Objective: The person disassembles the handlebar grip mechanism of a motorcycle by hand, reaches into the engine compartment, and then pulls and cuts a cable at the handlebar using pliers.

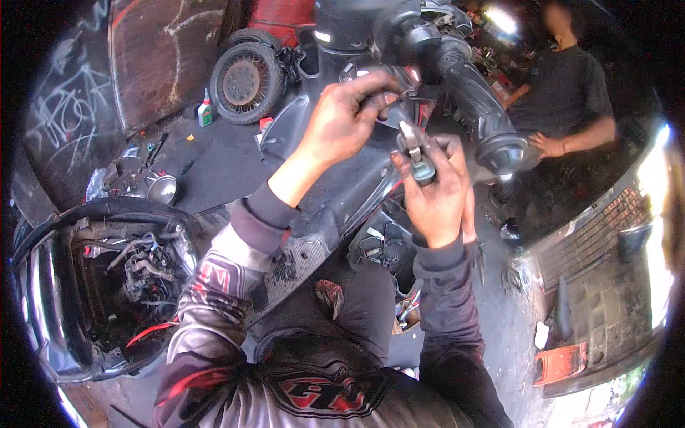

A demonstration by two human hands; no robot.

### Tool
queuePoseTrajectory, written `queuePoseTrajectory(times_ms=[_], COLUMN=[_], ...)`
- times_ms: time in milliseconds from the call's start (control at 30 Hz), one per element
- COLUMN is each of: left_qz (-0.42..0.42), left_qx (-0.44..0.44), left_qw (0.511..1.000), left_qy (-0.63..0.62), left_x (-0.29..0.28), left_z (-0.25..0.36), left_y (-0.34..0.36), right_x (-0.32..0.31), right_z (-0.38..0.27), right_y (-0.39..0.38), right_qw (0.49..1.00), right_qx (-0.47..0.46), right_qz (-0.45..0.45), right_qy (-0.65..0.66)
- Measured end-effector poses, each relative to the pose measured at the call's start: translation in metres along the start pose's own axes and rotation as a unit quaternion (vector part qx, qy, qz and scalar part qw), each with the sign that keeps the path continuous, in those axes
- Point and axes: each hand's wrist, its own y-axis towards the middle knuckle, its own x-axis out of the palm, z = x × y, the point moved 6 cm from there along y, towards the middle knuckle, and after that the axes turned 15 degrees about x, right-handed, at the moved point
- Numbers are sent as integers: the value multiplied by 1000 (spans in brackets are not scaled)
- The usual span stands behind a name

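My right hand [439, 189] is wrapped round a pair of pliers [412, 146], whose metal jaws point up and dark teal grip shows in the palm. Just up and to the left, my left hand [346, 118] is closed in a pinch, thumb against forefinger. Whatever lies between those fingertips is too small and blurred to name. Both hands are stained dark and are raised over the grey body panels [364, 167] of a scooter. Past the fingers, at the top, is the scooter's dark front end [421, 43].
On the left, an open scooter body section [32, 307] shows engine parts and a red cable. A spoked wheel [246, 76] leans at the back beside a glue bottle [205, 110]. A person in a dark T-shirt [571, 85] is at the right. Near my knees is a bin of parts [385, 239].
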Motion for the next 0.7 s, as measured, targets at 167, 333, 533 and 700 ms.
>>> queuePoseTrajectory(times_ms=[167, 333, 533, 700], left_qz=[13, 45, 90, 52], left_qx=[129, 52, 84, 266], left_qw=[990, 997, 992, 939], left_qy=[55, 18, 24, 211], left_x=[21, 20, -10, -20], left_z=[-5, -5, 3, 32], left_y=[10, 4, -2, 3], right_x=[-18, -28, 4, 25], right_z=[23, 20, 46, 56], right_y=[19, 36, -11, -37], right_qw=[991, 993, 885, 890], right_qx=[103, -31, 345, 307], right_qz=[77, 36, -203, -223], right_qy=[-34, -104, 238, 252])
